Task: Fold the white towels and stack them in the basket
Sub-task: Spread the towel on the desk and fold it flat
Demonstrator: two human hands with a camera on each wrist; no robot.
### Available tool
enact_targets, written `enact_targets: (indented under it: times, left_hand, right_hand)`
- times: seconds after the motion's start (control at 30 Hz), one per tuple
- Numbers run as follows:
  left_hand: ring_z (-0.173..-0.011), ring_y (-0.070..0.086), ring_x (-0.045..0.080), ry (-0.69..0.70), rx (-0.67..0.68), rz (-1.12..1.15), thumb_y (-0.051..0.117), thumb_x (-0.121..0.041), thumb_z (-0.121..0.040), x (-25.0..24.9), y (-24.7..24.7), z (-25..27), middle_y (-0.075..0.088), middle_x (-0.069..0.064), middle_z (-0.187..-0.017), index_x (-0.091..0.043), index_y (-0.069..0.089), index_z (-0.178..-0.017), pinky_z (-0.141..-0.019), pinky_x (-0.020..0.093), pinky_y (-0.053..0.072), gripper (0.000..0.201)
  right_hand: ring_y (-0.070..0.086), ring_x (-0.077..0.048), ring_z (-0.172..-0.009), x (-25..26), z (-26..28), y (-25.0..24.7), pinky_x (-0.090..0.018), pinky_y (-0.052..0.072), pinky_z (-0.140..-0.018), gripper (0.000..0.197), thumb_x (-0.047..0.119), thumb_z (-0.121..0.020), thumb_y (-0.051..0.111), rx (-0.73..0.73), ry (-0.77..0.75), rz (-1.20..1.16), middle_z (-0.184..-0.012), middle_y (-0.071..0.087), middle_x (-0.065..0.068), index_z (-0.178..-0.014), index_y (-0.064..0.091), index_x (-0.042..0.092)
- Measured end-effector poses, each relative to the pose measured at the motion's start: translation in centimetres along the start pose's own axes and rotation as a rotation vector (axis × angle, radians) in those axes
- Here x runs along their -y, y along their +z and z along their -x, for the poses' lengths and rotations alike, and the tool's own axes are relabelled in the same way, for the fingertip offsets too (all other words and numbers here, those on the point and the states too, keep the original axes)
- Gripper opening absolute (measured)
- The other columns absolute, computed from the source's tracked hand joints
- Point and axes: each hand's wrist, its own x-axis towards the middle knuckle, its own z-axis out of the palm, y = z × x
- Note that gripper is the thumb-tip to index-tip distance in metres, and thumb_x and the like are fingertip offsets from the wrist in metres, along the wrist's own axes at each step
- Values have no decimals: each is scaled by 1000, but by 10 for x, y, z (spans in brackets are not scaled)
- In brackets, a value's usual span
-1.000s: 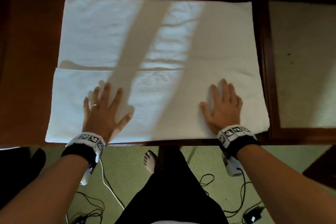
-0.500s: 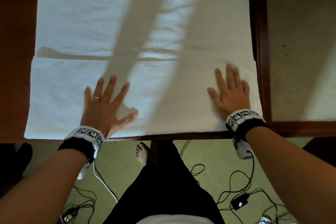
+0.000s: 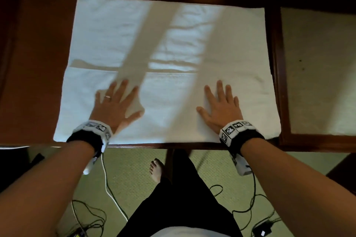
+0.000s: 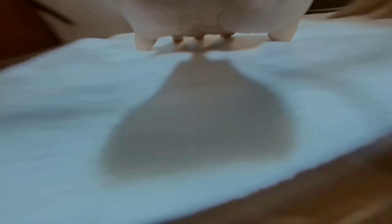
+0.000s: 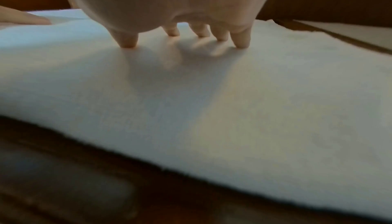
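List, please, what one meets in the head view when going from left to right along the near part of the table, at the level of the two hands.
Bare wooden table → left part of the white towel → left hand → middle of the towel → right hand → right edge of the towel → dark wooden frame → pale inset panel.

Both hands (image 3: pixel 115 106) (image 3: pixel 221 107) lie on the towel (image 3: pixel 173 44), on the table (image 3: pixel 34 63).

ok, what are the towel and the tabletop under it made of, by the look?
White towel: looks like soft woven cloth, matte, likely cotton terry; it creases and shows a nubby surface. Dark brown table: looks like wood, smooth with a slight sheen; could be veneer.
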Motion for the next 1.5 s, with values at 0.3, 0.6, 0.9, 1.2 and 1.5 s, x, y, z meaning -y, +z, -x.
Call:
enact_targets:
  times: [0.3, 0.6, 0.9, 1.2, 1.5]
  left_hand:
    - [-135, 44, 35, -346, -10, 87, 45, -65, -93, 46, -93, -14, 52, 8, -147, -28, 46, -146, -110, 51, 38, 65]
    - [-106, 61, 27, -326, -62, 425, 59, -53, -92, 24, -167, -114, 68, 2, -118, -29, 66, -113, -94, 44, 50, 33]
    - [-132, 43, 39, -189, -109, 58, 56, -41, -96, 49, -172, -242, 44, 9, -150, -26, 40, -149, -101, 54, 43, 58]
    - [-113, 50, 48, -99, -190, -83, 60, -25, -95, 59, -155, -278, 56, 26, -124, -14, 52, -140, -89, 56, 44, 47]
    - [-85, 62, 41, -43, -227, 88, 58, -27, -97, 63, -186, -246, 63, 15, -100, -12, 53, -99, -69, 43, 44, 16]
  right_hand:
    - [29, -29, -144, 2, -20, -55, -40, 31, -114, 61, 44, -97, 50, 90, 71, -112, -162, 21, -6, -151, 32, 21]
    - [59, -29, -113, -24, -102, -133, -36, 49, -95, 35, 37, -95, 51, -84, 173, -190, -125, 64, -8, -124, 64, 22]
    - [45, -36, -129, -61, -230, -178, -46, 43, -104, 44, 21, -96, 53, -177, 88, 9, -144, 41, -13, -140, 49, 14]
    - [42, -35, -130, -81, -269, -163, -48, 29, -107, 57, 16, -90, 59, -204, 50, 32, -144, 44, -10, -144, 41, 22]
    - [57, -36, -106, -74, -247, -198, -46, 31, -101, 19, 20, -90, 55, -200, 27, 35, -109, 61, -14, -104, 62, 10]
